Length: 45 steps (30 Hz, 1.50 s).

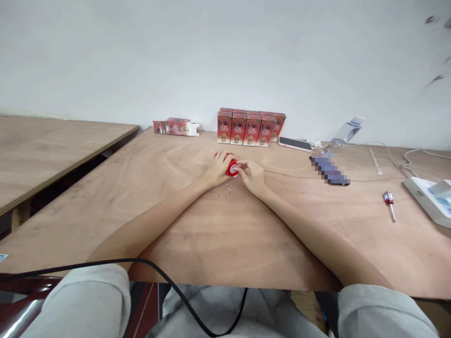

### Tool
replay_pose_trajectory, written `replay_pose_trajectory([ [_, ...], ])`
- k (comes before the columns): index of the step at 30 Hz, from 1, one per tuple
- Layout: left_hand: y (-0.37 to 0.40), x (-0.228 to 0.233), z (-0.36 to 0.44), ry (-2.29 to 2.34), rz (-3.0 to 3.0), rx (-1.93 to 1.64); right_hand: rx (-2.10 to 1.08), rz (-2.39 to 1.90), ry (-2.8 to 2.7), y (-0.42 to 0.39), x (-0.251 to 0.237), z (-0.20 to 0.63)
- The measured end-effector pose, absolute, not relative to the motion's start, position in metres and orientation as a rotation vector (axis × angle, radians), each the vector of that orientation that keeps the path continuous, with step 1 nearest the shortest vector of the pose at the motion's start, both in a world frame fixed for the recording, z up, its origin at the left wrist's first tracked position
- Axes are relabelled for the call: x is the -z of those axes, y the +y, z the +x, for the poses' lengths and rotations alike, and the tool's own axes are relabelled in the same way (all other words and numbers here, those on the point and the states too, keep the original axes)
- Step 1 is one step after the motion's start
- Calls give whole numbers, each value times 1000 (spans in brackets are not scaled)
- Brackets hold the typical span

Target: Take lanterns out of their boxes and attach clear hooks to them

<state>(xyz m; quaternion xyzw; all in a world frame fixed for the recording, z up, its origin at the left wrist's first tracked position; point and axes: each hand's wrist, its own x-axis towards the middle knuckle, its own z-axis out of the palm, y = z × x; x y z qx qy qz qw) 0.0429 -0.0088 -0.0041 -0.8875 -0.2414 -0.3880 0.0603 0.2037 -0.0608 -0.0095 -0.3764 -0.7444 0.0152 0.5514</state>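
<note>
Standing beside the bench, I saw both forearms stretched far out over the plywood table (pixel 197 234), hands meeting mid-table around a small red round thing (pixel 231 167). The left hand (pixel 217 170) cupped it from the side with its fingers curled close together over the top; probably it was bracing the piece flat on the wood. The right hand (pixel 252 174) came in from the other side, its fingertips pinched at a pale spot on the rim. Whether they gripped a separate part there I could not tell; it was too small. The red piece sat on the table between the two hands, touching both.

A bent bit of thin wire (pixel 221 191) lay just beside the wrists, within easy reach. A row of red cartons (pixel 250 127) stood upright at the wall, packed side by side, out of the way. One more carton (pixel 175 126) lay on its side well apart to the left, its white end flap open. The printing on the cartons was too small to read; only red with a gold emblem showed.

A phone (pixel 295 143) lay flat near the cartons. A red-handled screwdriver (pixel 389 204) rested well off to the right, near a white device (pixel 428 199). A clear plastic bag (pixel 343 134) leaned by the wall. A black cable (pixel 169 281) ran across the lap.
</note>
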Motion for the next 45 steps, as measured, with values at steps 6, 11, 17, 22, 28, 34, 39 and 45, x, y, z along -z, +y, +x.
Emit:
replay_pose_trajectory([
  [6, -10, 3, 42, -768, -2693, 1177, -56, -1003, -1666, -59, 7, 206],
  [11, -7, 5, 43, -727, -2700, 1137, -304, -958, -1700, -57, 8, 208],
  [17, -6, 6, 43, -678, -2689, 1115, -385, -976, -1622, -54, 11, 208],
  [22, -9, 5, 40, -834, -2641, 1251, -411, -1043, -1500, -51, 11, 208],
  [28, 1, 10, 39, -1041, -2478, 1495, -206, -1485, -1778, -50, 14, 208],
  [34, 5, 16, 39, -986, -2446, 1548, -219, -1623, -1884, -54, 9, 205],
  [39, 5, 18, 40, -864, -2518, 1403, -353, -1607, -1867, -53, 8, 207],
  [45, -2, 10, 39, -878, -2577, 1304, -231, -1140, -1766, -59, 9, 206],
])
